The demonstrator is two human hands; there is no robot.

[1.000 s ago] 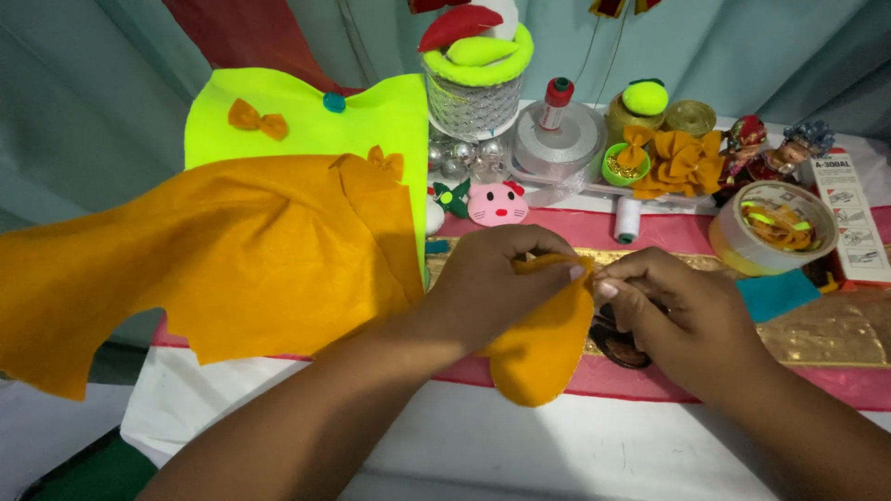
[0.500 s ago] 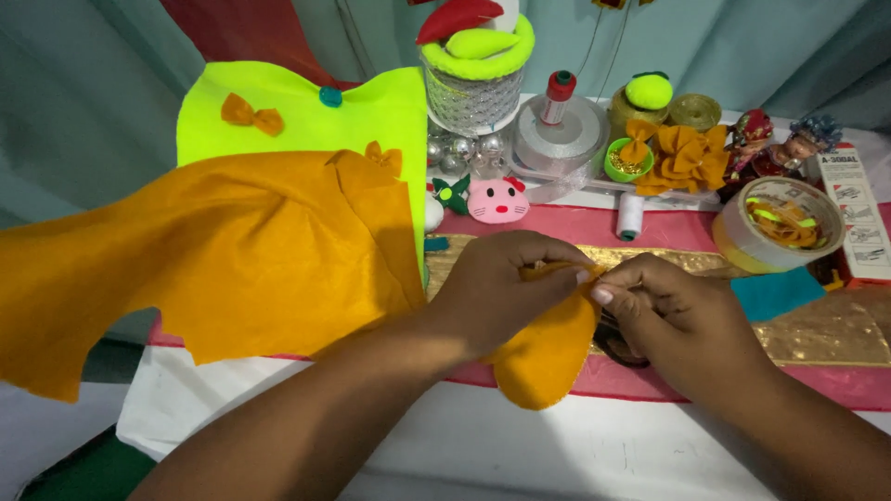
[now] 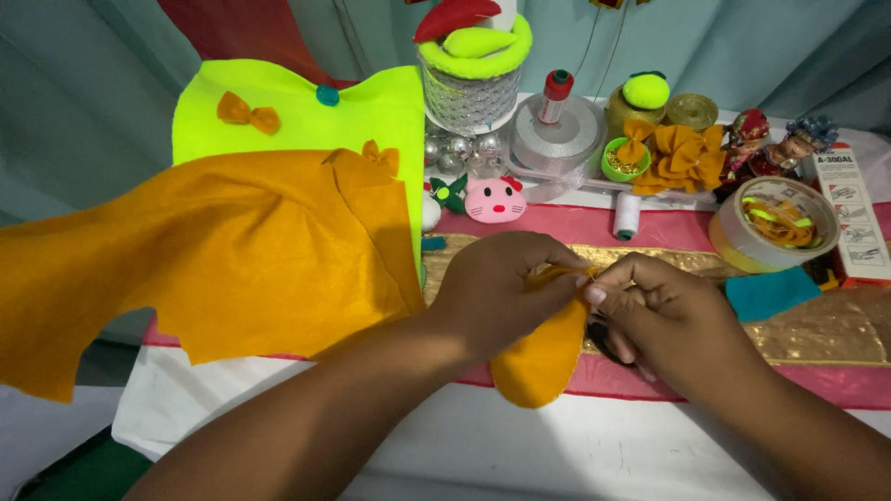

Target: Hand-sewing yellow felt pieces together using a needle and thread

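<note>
My left hand (image 3: 501,288) pinches the top edge of a small rounded piece of orange felt (image 3: 543,357) that hangs over the table's front edge. My right hand (image 3: 664,315) meets it at the same edge, fingertips pinched together; whether it holds a needle is too small to tell. A large sheet of orange felt (image 3: 213,260) lies to the left, partly under my left forearm, overlapping a neon yellow-green felt sheet (image 3: 297,111) that carries small orange bows.
At the back stand a white mesh basket (image 3: 469,93), a grey ribbon spool (image 3: 557,134), a pink cat-face piece (image 3: 495,199), a white thread spool (image 3: 626,215), orange fabric bows (image 3: 682,153), a tape roll (image 3: 775,223), two figurines (image 3: 775,148), a box (image 3: 849,213) and a teal felt scrap (image 3: 770,292).
Both hands stay pinched on the small orange piece; the view has shifted slightly, and the hands sit a little lower in the frame.
</note>
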